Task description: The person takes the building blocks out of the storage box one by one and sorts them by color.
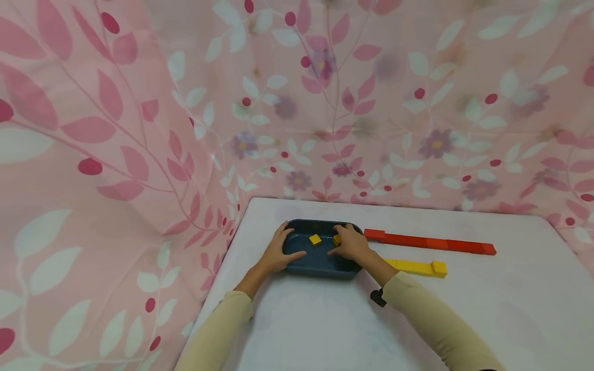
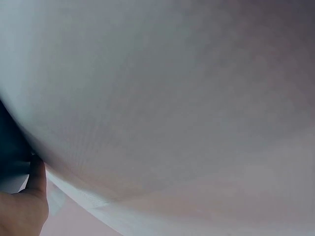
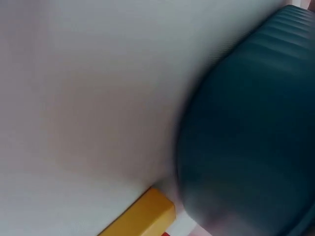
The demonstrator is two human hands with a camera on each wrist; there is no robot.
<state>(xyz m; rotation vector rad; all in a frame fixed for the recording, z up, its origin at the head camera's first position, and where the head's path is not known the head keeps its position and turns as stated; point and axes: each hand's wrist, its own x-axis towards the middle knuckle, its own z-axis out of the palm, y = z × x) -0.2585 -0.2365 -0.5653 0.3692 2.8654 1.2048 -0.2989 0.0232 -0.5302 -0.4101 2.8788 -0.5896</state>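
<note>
A dark blue-green rectangular tray (image 1: 320,274) stands on the table, with a yellow cube (image 1: 315,239) lying inside it. My left hand (image 1: 276,253) grips its left end, fingers at the far corner and thumb over the inside. Over the right end my right hand (image 1: 353,244) reaches into the tray. A second yellow cube (image 1: 336,240) shows between its fingers and thumb; whether they pinch it cannot be made out. In the left wrist view a fingertip (image 2: 37,172) touches the tray's edge. The right wrist view shows the tray's outer wall (image 3: 246,128) but not the hand.
To the right of the tray a long row of red blocks (image 1: 431,243) lies along the table (image 1: 487,309). Nearer me runs a row of yellow blocks (image 1: 415,267), with a yellow block (image 1: 439,268) at its right end. Pink flowered cloth (image 1: 334,103) hangs behind and at the left.
</note>
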